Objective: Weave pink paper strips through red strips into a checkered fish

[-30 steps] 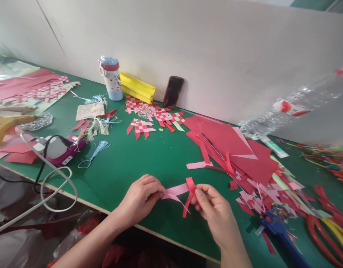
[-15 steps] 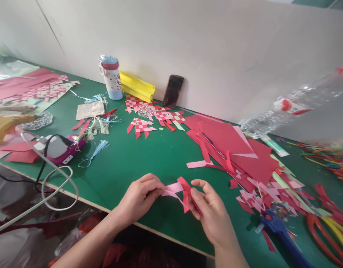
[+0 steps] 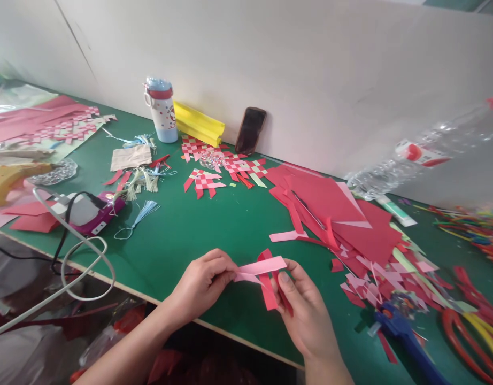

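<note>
Near the front edge of the green table, my left hand (image 3: 208,280) pinches one end of a folded pink paper strip (image 3: 262,267). Its two legs spread apart toward the right. My right hand (image 3: 305,305) holds a folded red paper strip (image 3: 269,294) between thumb and fingers. The pink strip's upper leg lies across the front of the red one, its free end beside my right fingertips. The lower leg reaches the red strip, and how they cross there is partly hidden. Both hands are a little above the tabletop.
Red paper sheets (image 3: 330,198) and scraps (image 3: 370,286) lie right, near a blue-handled tool (image 3: 407,331) and scissors (image 3: 463,342). Woven paper pieces (image 3: 204,182), a bottle (image 3: 162,112) and a phone (image 3: 250,130) stand behind. A power strip (image 3: 98,214) with cables sits left.
The pink strip's upper leg now lies over the front of the red strip; before, its end was behind it. My right fingers have closed in toward the strips. My left hand has barely moved.
</note>
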`<move>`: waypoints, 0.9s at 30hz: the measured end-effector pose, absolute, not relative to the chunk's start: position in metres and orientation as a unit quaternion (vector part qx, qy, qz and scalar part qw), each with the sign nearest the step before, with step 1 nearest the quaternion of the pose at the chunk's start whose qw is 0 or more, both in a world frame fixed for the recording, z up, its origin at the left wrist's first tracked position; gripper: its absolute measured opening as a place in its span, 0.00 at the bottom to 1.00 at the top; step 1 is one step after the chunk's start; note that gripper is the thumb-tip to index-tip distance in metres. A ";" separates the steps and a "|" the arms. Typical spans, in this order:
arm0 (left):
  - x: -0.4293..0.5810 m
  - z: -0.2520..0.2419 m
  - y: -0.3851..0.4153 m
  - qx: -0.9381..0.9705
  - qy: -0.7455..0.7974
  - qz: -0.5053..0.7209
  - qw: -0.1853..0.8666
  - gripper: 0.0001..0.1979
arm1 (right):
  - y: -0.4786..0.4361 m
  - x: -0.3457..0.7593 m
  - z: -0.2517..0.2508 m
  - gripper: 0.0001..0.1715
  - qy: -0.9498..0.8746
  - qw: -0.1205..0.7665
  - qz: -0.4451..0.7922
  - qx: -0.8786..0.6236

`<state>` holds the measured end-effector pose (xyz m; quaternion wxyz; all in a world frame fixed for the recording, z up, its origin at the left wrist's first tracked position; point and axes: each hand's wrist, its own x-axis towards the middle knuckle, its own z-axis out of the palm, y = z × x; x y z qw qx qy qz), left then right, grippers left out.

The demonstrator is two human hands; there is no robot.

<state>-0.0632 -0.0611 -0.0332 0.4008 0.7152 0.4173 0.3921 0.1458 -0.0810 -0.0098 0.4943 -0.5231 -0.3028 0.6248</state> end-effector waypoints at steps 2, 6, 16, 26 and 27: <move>-0.063 -0.033 -0.061 0.716 0.418 0.388 0.403 0.09 | -0.081 0.145 -0.010 0.25 -0.319 0.504 0.603 -0.529; -0.063 -0.032 -0.060 0.719 0.420 0.380 0.403 0.10 | -0.080 0.150 -0.008 0.25 -0.319 0.529 0.571 -0.541; -0.063 -0.030 -0.062 0.725 0.423 0.363 0.404 0.10 | -0.078 0.161 -0.008 0.28 -0.307 0.535 0.543 -0.570; -0.064 -0.031 -0.061 0.715 0.410 0.399 0.401 0.10 | -0.078 0.153 -0.013 0.31 -0.357 0.459 0.559 -0.591; -0.064 -0.031 -0.062 0.712 0.405 0.410 0.401 0.10 | -0.078 0.151 -0.012 0.34 -0.348 0.470 0.554 -0.592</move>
